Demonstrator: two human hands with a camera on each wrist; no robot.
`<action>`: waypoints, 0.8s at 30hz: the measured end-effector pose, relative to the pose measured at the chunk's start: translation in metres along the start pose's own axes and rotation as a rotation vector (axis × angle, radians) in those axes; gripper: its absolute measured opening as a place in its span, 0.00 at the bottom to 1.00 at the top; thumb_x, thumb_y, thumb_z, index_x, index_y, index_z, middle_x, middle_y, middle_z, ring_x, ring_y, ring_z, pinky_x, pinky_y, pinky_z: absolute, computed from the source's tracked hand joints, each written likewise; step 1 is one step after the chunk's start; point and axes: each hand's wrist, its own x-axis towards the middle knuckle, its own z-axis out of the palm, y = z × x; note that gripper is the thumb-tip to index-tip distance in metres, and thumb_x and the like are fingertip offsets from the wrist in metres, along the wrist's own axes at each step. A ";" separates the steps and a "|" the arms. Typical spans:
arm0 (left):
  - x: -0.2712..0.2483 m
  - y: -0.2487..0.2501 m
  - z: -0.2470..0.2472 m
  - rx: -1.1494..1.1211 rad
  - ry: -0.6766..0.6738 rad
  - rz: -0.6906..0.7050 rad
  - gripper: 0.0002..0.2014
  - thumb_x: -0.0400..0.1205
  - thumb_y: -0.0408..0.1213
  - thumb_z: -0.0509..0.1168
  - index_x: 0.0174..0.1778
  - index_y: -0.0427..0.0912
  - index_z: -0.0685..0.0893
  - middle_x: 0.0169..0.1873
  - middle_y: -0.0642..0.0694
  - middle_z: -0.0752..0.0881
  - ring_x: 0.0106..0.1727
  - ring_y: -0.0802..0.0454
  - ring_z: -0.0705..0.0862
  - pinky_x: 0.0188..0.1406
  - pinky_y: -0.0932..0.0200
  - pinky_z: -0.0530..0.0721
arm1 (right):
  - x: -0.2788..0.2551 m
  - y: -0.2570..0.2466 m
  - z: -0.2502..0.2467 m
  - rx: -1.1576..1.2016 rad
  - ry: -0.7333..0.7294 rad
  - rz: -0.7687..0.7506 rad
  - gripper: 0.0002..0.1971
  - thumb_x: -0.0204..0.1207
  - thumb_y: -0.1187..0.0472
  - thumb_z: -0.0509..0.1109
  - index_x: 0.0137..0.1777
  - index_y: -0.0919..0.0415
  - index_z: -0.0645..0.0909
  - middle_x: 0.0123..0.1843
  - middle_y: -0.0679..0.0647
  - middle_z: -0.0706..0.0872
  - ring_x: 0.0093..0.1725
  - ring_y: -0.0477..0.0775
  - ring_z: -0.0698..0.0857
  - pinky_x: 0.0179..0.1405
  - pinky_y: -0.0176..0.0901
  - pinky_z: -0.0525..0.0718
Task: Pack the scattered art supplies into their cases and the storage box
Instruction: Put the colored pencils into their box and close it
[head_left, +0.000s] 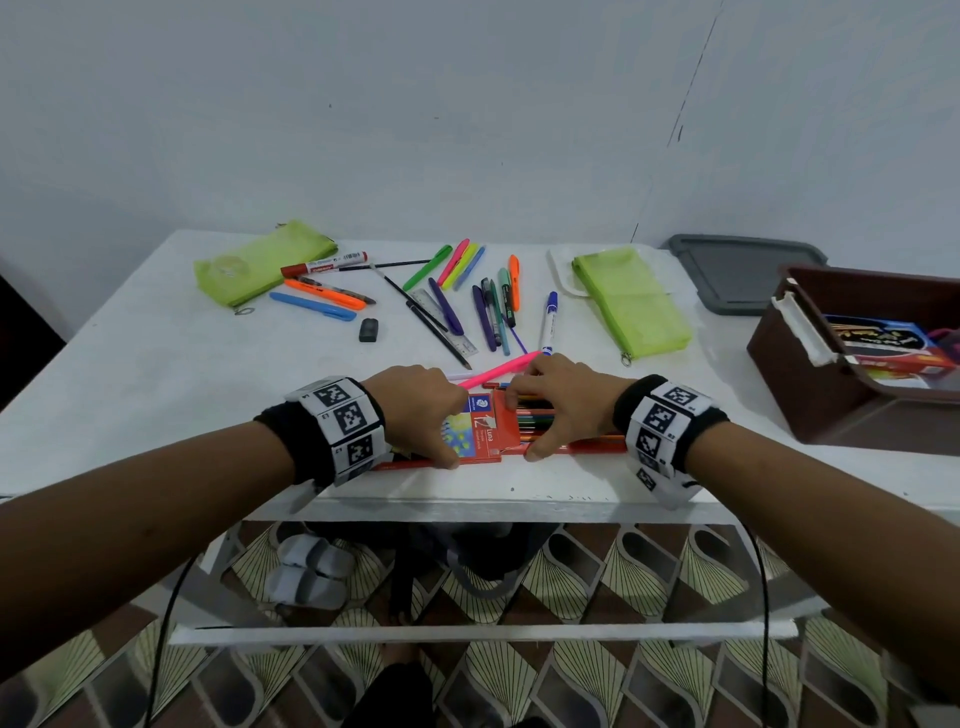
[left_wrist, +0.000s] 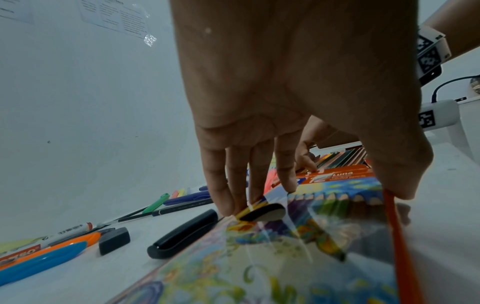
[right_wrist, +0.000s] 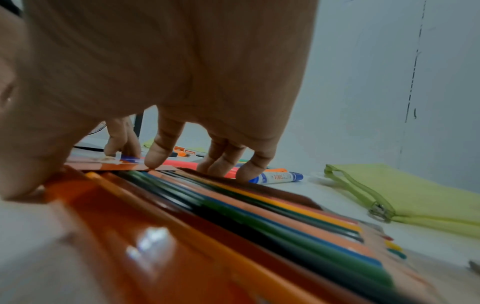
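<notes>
Both hands are working: your left hand (head_left: 423, 410) is gripping the orange cardboard pencil box (head_left: 480, 431) steady, while your right hand (head_left: 558, 402), at three o'clock, is pinching the coloured pencils (right_wrist: 259, 211) square for sliding in.

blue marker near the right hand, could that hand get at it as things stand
Probably yes. The blue marker lies bare on the table just beyond the right hand, with nothing on top of it. That hand is busy gripping the coloured pencils, so it would have to let go first.
</notes>
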 end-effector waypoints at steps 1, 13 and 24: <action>0.000 0.000 -0.001 0.001 0.000 0.001 0.32 0.71 0.67 0.69 0.61 0.47 0.76 0.51 0.46 0.83 0.44 0.50 0.77 0.41 0.59 0.76 | 0.001 0.000 0.000 -0.019 -0.008 0.006 0.34 0.63 0.33 0.77 0.66 0.44 0.71 0.65 0.51 0.71 0.62 0.54 0.71 0.65 0.55 0.75; 0.002 -0.005 0.002 -0.041 0.022 0.008 0.32 0.71 0.65 0.70 0.63 0.48 0.76 0.53 0.47 0.84 0.47 0.50 0.79 0.43 0.58 0.79 | -0.008 -0.001 0.001 -0.068 0.058 -0.086 0.32 0.68 0.33 0.73 0.67 0.48 0.74 0.60 0.54 0.77 0.58 0.55 0.77 0.60 0.53 0.77; 0.003 -0.013 0.006 -0.110 0.049 0.032 0.31 0.70 0.65 0.70 0.63 0.53 0.74 0.57 0.49 0.82 0.50 0.53 0.77 0.45 0.59 0.75 | -0.010 -0.004 0.002 -0.006 0.073 -0.077 0.32 0.69 0.37 0.76 0.69 0.52 0.78 0.60 0.55 0.79 0.59 0.54 0.76 0.56 0.47 0.79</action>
